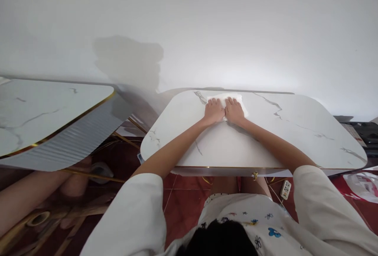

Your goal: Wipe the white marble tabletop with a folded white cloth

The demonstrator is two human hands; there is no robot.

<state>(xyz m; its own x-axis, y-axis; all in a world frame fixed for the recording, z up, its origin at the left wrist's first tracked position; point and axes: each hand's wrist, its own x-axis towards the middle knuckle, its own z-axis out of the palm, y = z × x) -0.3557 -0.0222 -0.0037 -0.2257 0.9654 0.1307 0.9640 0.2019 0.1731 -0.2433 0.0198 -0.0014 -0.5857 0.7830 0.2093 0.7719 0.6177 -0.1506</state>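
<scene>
My left hand (214,111) and my right hand (234,110) lie side by side on a white cloth (243,105), thumbs close together. The fingers of both hands stretch forward, flat over the cloth. Beneath it is a white marble-patterned tabletop (280,138) with rounded corners and a thin gold edge. Both hands are near the table's far side, by the wall. Parts of the cloth are hidden under my palms and fingers.
A second marble-patterned table (53,110) with a ribbed side stands at the left. Below it show another person's bare legs (35,193) and a tape roll (38,218). A power strip (286,190) lies on the red tiled floor. Dark objects (364,130) sit at the right.
</scene>
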